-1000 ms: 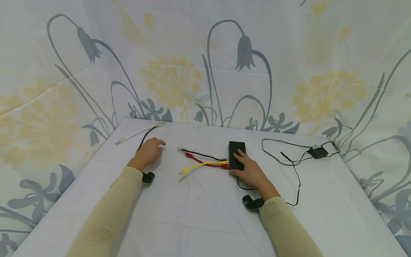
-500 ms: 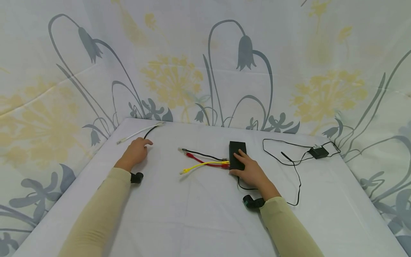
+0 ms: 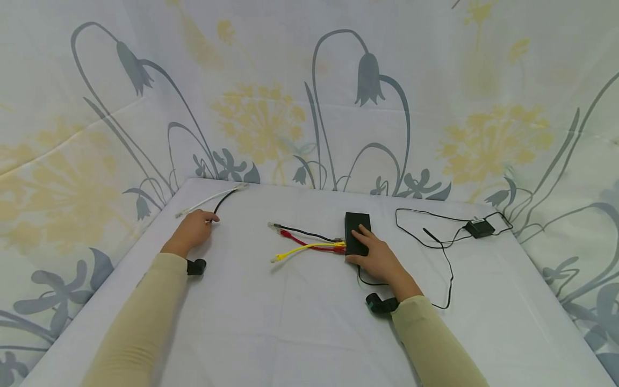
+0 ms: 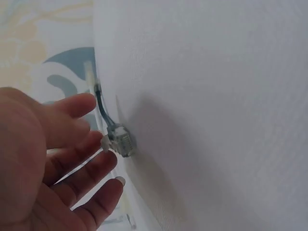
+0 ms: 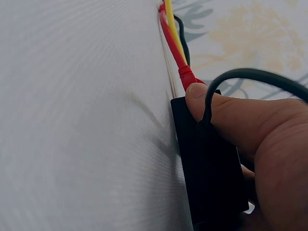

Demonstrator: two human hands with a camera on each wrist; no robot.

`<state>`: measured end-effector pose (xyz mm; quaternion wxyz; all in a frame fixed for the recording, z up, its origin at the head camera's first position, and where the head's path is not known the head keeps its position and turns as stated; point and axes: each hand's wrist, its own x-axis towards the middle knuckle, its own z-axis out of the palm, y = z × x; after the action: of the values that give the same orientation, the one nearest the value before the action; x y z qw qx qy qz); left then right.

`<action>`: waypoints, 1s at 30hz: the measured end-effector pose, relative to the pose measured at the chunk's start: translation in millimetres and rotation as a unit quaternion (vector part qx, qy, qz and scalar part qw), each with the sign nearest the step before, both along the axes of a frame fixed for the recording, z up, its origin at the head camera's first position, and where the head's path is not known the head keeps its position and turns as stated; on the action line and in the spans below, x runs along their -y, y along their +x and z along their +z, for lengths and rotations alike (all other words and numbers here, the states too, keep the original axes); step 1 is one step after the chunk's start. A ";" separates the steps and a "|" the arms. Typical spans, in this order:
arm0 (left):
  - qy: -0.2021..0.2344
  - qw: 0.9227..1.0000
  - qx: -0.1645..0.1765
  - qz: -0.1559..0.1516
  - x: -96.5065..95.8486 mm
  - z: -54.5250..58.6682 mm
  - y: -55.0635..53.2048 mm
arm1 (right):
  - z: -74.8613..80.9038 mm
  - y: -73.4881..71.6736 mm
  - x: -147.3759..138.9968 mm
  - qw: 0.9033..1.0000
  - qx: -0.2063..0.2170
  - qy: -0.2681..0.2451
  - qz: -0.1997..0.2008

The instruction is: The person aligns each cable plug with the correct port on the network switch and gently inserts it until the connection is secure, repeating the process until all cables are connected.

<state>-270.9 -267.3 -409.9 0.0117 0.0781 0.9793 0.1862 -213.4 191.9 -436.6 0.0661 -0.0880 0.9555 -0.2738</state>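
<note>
My right grip clasps the black box, probably to steady it on the worktop. Left of the box, my left grip spreads loosely beside an unplugged black cable.

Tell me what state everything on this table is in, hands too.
Black box: gripped, cables plugged in
Right hand: gripping the box
Red cable: one end plugged, other free
Yellow cable: same
Plugged black cable: same
Left hand: fingers apart, grip unclear
Loose black cable: unplugged
White cable: unplugged, nearly straight
Power adapter: unplugged
</note>
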 end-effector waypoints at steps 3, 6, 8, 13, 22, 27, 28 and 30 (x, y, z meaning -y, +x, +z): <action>0.008 1.000 0.011 0.012 2.5 2.2 1.0 | 0.5 0.2 0.0 1.000 0.002 0.000 -0.001; 0.015 0.999 0.026 0.020 5.8 3.1 3.0 | 1.3 0.7 0.3 1.000 0.003 -0.002 0.000; 0.021 0.999 0.030 0.018 8.1 2.4 3.2 | 1.2 0.7 0.0 1.000 0.002 -0.002 0.001; 0.035 0.998 0.044 0.014 11.8 -0.3 0.9 | 0.1 0.2 -0.5 1.000 0.001 -0.006 0.002; 0.024 0.999 0.041 -0.011 7.7 -0.8 -1.5 | -0.1 0.1 -1.4 1.000 0.002 -0.007 -0.003; 0.024 0.998 0.042 -0.040 6.0 -4.7 -2.6 | -0.7 -0.1 -1.3 1.000 0.003 -0.007 -0.002; 0.025 0.998 0.043 -0.047 6.0 -6.0 -2.8 | -0.5 0.2 -1.2 1.000 0.004 -0.006 -0.003; 0.027 0.997 0.040 -0.057 5.6 -8.5 -2.8 | -0.4 0.3 -1.0 1.000 0.006 -0.007 -0.005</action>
<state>-273.7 -272.9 -418.4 0.0595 0.1264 0.9666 0.2149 -213.1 192.9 -437.0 0.0704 -0.0820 0.9536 -0.2810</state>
